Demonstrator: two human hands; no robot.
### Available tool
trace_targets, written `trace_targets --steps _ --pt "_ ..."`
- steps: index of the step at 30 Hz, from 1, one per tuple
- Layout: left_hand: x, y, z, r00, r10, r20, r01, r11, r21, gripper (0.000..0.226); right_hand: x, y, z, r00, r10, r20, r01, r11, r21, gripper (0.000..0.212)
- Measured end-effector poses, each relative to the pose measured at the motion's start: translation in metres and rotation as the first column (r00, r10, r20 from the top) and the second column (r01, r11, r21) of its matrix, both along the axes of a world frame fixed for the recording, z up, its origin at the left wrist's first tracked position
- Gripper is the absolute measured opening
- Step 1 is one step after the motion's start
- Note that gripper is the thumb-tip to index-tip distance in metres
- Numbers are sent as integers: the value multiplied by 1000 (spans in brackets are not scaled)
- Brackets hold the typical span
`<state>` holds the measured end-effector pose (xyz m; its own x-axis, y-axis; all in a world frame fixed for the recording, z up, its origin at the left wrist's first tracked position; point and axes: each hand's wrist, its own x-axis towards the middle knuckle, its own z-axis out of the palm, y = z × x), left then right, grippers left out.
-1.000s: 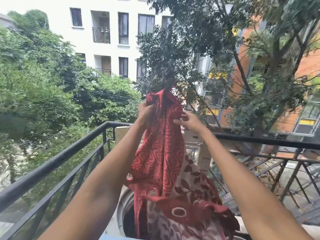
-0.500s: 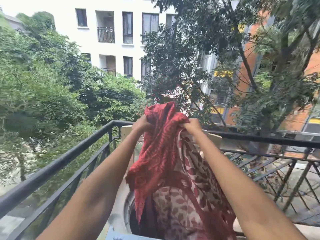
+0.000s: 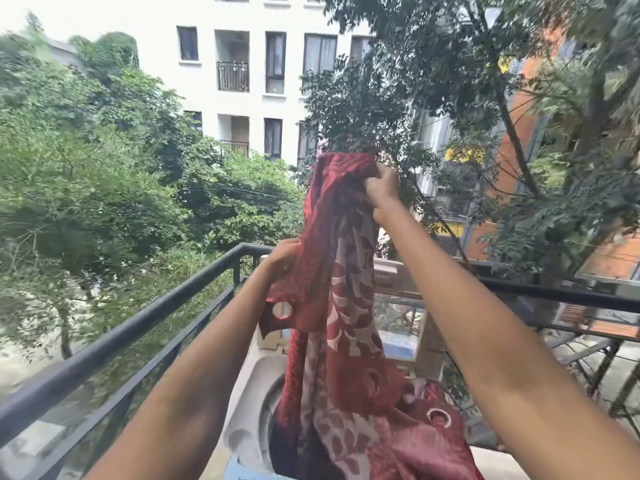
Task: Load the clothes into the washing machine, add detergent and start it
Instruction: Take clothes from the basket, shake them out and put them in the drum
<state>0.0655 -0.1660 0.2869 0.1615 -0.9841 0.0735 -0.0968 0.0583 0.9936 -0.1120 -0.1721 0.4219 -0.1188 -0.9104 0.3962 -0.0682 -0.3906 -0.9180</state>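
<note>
Both hands grip red patterned cloth point(image 3: 341, 306) over washing machine point(image 3: 256, 403).

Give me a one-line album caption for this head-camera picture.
On a balcony, right hand holds a red patterned curtain high, left hand grips it lower, over the open washing machine.
</note>
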Motion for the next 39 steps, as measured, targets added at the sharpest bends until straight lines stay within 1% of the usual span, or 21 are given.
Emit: trace_targets --steps 2,4,7,9,11,12,14,16,18,21,23,25,26,27,28,30,31,33,35,37,39 --pt "-3 5 -3 995 93 45 -95 995 36 21 -10 -11 -29 969 -111 -219 119 993 24 30" --pt "-9 3 -5 981 185 56 -185 983 -7 22 -21 -20 -63 921 -166 -354 199 978 60 28" --pt "-25 0 -6 973 193 126 -179 978 -110 15 -36 -25 -106 810 -168 -562 238 970 54 26" --pt "-37 1 -8 971 138 194 -109 982 -153 30 -43 -26 -128 738 -145 -659 250 966 67 30" --pt "-51 7 -13 962 -14 272 62 984 -169 43 -50 -28 -152 714 -103 -693 252 961 117 28" --pt "-58 10 -18 943 -119 311 168 976 -137 50 -53 -28 -162 721 -90 -687 251 958 137 25" --pt "-70 9 -33 859 -285 425 333 942 -42 59 -57 -28 -180 733 -91 -674 254 956 148 26" --pt "-82 5 -53 783 -303 543 351 936 16 54 -61 -23 -191 739 -102 -666 267 952 151 32" --pt "-94 4 -69 790 -203 579 259 966 -15 40 -66 -20 -198 759 -80 -646 234 960 156 34" --pt "-105 5 -78 829 63 556 33 986 -162 19 -78 -12 -204 821 129 -557 2 974 228 34" --pt "-104 0 -82 892 141 430 -51 975 -215 17 -94 -1 -208 821 327 -468 -163 920 357 50" --pt "-102 -3 -82 958 91 273 -39 981 -190 18 -115 4 -219 713 425 -557 -153 870 468 74" --pt "-101 -4 -84 979 57 197 -23 985 -169 18 -125 5 -229 639 446 -627 -116 861 495 82" --pt "-100 -5 -86 991 29 129 -7 986 -166 17 -132 4 -242 600 455 -658 -95 857 506 86" --pt "-101 -5 -88 997 -4 81 17 986 -163 15 -137 4 -254 618 457 -640 -99 853 513 87" --pt "-104 -7 -94 994 -109 21 111 985 -132 10 -135 5 -273 705 463 -538 -140 834 533 79" --pt "-106 -8 -98 986 -165 8 165 980 -115 10 -130 4 -279 733 458 -503 -155 832 533 70" --pt "-109 -12 -106 971 -239 24 240 967 -82 15 -124 4 -290 741 423 -521 -131 852 506 46" --pt "-110 -15 -118 949 -294 117 301 953 -47 17 -129 3 -300 675 409 -614 -82 869 488 34" --pt "-113 -17 -139 911 -356 208 362 932 8 13 -146 6 -313 508 467 -724 -18 846 533 32" --pt "-124 -17 -171 892 -380 246 384 923 34 29 -168 11 -334 374 436 -819 110 855 506 29"
